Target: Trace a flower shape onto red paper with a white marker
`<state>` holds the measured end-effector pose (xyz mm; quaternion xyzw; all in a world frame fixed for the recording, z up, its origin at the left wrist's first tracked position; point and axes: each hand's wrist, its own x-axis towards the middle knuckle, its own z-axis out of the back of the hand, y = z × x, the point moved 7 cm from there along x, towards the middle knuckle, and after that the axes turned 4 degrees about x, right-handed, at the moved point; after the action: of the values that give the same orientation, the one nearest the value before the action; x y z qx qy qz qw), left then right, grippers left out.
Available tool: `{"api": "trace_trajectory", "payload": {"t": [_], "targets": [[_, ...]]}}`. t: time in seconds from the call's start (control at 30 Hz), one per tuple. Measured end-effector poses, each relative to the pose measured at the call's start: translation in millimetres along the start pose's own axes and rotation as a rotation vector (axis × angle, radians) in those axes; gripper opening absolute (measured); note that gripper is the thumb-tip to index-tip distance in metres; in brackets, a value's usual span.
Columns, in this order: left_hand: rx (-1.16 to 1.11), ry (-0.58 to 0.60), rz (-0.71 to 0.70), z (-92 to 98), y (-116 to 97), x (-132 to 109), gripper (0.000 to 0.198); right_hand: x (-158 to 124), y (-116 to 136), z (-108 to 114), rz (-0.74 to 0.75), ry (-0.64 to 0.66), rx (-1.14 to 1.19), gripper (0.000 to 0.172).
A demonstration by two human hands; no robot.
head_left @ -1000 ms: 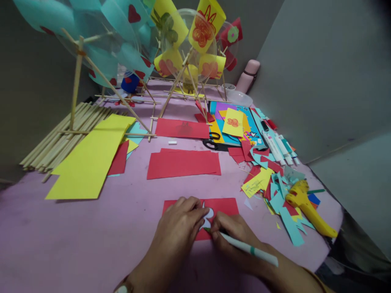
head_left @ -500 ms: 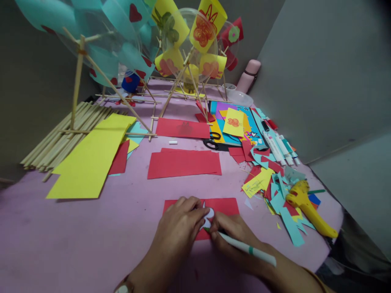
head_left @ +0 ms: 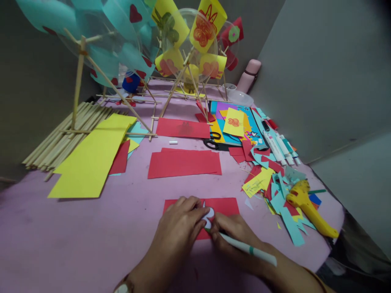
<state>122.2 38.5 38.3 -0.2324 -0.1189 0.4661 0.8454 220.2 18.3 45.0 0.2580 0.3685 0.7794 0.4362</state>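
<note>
A red paper rectangle (head_left: 224, 205) lies near the front edge of the pink table (head_left: 128, 228). On it rests a small white cut-out shape (head_left: 209, 215). My left hand (head_left: 179, 228) presses down on that shape with closed fingers. My right hand (head_left: 233, 234) grips a white marker with a green band (head_left: 249, 249), its tip at the lower edge of the shape.
Two more red sheets (head_left: 184, 162) lie further back, a large yellow sheet (head_left: 91, 156) and bamboo sticks (head_left: 58, 140) at the left. Scissors (head_left: 212, 143), markers (head_left: 276, 147), paper scraps (head_left: 275, 187) and a yellow glue gun (head_left: 308, 207) crowd the right. Stick-and-paper wheels (head_left: 195, 44) stand behind.
The marker has shifted very slightly in my right hand; both hands stay on the white shape.
</note>
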Motion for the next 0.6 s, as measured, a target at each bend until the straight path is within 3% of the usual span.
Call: {"api": "trace_trajectory", "payload": {"t": [0.6], "targets": [[-0.011, -0.002, -0.001, 0.1, 0.4, -1.4, 0.019, -2.5, 0.1, 4.5, -0.015, 0.000, 0.085, 0.016]]}}
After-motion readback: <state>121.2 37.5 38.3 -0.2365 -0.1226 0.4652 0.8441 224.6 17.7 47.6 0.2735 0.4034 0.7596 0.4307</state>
